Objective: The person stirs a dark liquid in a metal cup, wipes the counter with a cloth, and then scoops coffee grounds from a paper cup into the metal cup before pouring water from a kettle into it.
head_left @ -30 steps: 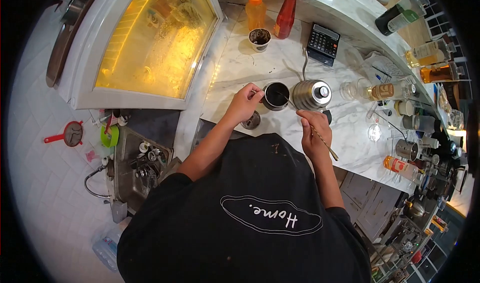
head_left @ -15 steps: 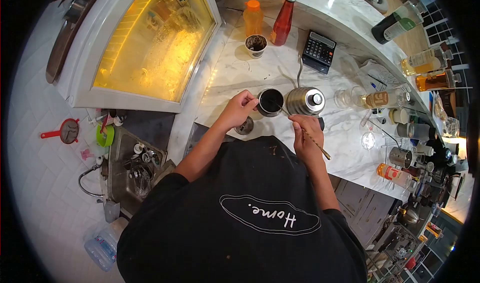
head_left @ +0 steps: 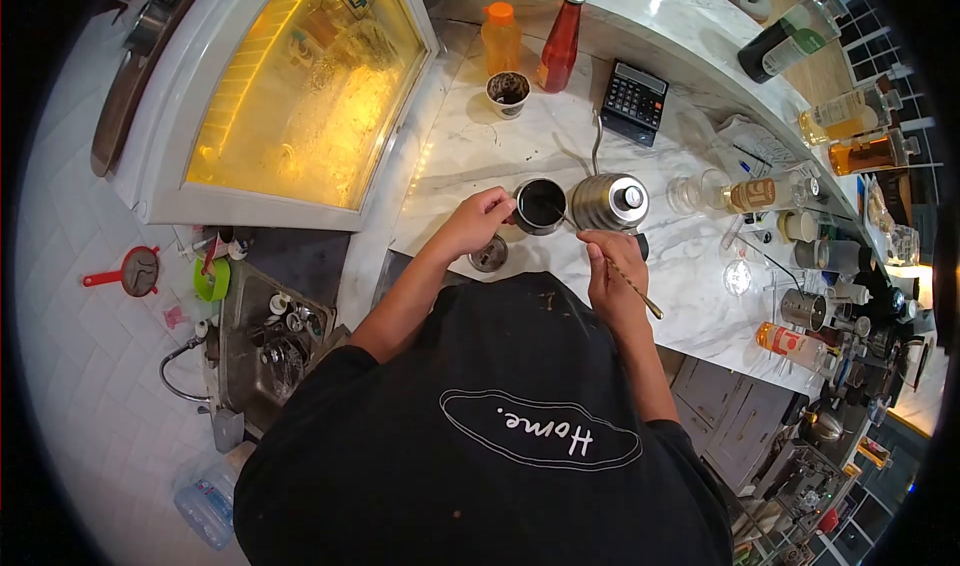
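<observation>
A cup of dark liquid [head_left: 543, 206] stands on the marble counter in front of me. My left hand [head_left: 484, 216] is closed on its left rim. Between the fingers of my right hand [head_left: 612, 266] is a long twisted bar spoon [head_left: 633, 288]; its lower end dips into the cup and is hidden there. Just right of the cup sits a steel gooseneck kettle [head_left: 611, 204], close to my right hand. A small round glass or jar [head_left: 489, 255] stands under my left wrist.
Farther back are a stained paper cup [head_left: 508, 94], an orange bottle [head_left: 501, 41], a red pump bottle [head_left: 560, 41] and a calculator [head_left: 635, 101]. Several bottles and cups line the right side, including a labelled bottle [head_left: 755, 195]. To the left are a lit glass-door cabinet [head_left: 310, 96] and a sink [head_left: 240, 366].
The view has shifted very slightly. Both hands keep their hold on the cup and the bar spoon, with hardly any visible movement.
</observation>
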Demonstrator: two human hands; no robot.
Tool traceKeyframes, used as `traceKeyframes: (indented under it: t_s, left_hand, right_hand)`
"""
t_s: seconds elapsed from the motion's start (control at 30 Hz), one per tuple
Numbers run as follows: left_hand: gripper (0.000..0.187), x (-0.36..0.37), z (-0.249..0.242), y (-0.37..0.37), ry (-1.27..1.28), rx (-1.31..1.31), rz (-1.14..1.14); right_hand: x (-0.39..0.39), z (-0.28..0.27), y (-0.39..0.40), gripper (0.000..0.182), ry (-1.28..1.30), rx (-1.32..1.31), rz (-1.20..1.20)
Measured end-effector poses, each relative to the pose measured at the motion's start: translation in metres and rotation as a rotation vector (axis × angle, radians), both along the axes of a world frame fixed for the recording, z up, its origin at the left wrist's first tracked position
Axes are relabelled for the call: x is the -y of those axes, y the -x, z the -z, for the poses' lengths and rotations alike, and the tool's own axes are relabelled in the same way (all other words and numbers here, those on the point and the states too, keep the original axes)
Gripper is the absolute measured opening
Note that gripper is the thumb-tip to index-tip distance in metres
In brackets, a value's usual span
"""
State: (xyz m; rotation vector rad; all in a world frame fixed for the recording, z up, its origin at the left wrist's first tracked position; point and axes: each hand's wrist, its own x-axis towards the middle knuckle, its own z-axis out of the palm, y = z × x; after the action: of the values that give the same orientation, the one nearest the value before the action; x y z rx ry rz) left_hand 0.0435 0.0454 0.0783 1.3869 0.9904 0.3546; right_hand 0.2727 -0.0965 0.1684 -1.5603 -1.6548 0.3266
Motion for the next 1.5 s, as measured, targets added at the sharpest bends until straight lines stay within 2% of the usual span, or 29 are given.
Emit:
traceKeyframes:
  t_s: [0.1, 0.2, 0.4, 0.5, 0.7, 0.87, 1.33, 1.5]
  left_hand:
    - [0.026, 0.0, -0.001, -0.001, 0.029, 0.052, -0.001]
    - [0.028, 0.004, -0.016, -0.006, 0.061, -0.013, 0.0]
    - [0.031, 0.009, -0.01, -0.008, 0.011, -0.089, -0.053]
    - [0.032, 0.01, -0.005, -0.008, 0.111, 0.009, -0.09]
    - [0.033, 0.014, -0.002, -0.01, 0.094, 0.024, -0.12]
    - [0.032, 0.014, -0.002, -0.009, 0.099, -0.023, -0.107]
    - [0.03, 0.007, 0.008, -0.004, 0.046, -0.06, -0.051]
    - [0.03, 0.006, -0.001, -0.004, 0.025, -0.069, -0.033]
  right_hand:
    - [-0.001, -0.003, 0.0, 0.011, 0.013, -0.011, 0.003]
    - [-0.001, -0.003, 0.002, 0.011, 0.012, -0.026, 0.004]
    - [0.0, -0.004, 0.0, 0.017, 0.051, -0.01, 0.005]
    - [0.0, -0.005, -0.001, 0.014, 0.006, -0.011, -0.019]
    - [0.011, 0.01, -0.007, 0.012, -0.048, -0.021, -0.038]
    - [0.013, 0.008, -0.006, 0.016, -0.022, -0.005, -0.029]
    - [0.003, 0.009, -0.009, 0.015, -0.049, 0.004, -0.051]
    - [0.003, 0.01, -0.008, 0.013, -0.055, -0.005, -0.035]
